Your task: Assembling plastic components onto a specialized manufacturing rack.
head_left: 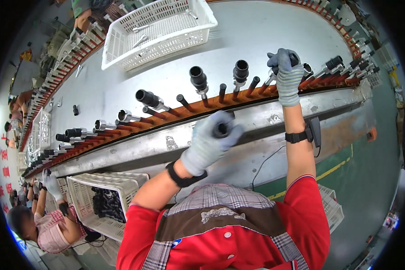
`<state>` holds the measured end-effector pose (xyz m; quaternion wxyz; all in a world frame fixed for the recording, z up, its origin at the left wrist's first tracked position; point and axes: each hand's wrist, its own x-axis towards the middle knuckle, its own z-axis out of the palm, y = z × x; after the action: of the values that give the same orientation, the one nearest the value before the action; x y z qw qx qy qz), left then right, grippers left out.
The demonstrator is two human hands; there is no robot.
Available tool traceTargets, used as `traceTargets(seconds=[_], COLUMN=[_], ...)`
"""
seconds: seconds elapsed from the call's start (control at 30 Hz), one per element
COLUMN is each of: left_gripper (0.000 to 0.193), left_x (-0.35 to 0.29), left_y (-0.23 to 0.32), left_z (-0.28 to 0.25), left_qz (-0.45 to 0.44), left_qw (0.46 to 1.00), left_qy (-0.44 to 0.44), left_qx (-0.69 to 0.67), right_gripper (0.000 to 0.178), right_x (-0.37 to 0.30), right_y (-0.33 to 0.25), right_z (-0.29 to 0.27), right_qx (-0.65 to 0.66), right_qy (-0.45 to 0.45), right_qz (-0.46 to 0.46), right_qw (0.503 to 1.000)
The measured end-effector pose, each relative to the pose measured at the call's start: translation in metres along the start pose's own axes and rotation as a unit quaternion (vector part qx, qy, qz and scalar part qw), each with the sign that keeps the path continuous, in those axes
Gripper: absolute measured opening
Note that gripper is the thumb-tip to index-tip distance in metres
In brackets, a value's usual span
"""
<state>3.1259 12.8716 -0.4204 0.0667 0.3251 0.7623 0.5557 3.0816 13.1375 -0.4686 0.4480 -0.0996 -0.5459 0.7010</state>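
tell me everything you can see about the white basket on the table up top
The white plastic basket is a rectangular crate with lattice walls and a perforated floor, sitting upright and skewed on the grey table, at its far side. It is nearly empty: only a few small metal parts lie loose inside. Neither gloved hand touches it, and nothing is stacked on it.

Just one view here, so nothing is overlapping with a second one. It's sitting on the person's head and looking steeply down over the red-sleeved chest at the long grey workbench [256,40], which is curving hard toward the rim because of the fisheye. Both gloved hands are showing up close, the left hand [209,141] nearer the lens, the right hand [287,74] further out at the peg rail [238,101]. Co-workers are shrinking into the far-left edge.
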Motion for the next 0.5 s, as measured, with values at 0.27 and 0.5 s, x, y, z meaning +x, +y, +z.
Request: traceTargets(seconds=[0.27, 0.5], left_gripper=[0.028, 0.036], left_x=[0.149, 0.143], left_y=[0.033, -0.018], left_z=[0.100, 0.069], left_qz=[0.273, 0.307], left_qw=[0.903, 0.921], left_qy=[0.046, 0.082], left_qx=[0.328, 0.225], right_gripper=[0.021, 0.022], right_x=[-0.017, -0.040], right_y=[0.041, 0.086], right_z=[-0.015, 0.010], right_qx=[0.360, 0.448], right_qy=[-0.004, -0.177], right_qz=[0.174, 0.160], right_qw=[0.917, 0.862])
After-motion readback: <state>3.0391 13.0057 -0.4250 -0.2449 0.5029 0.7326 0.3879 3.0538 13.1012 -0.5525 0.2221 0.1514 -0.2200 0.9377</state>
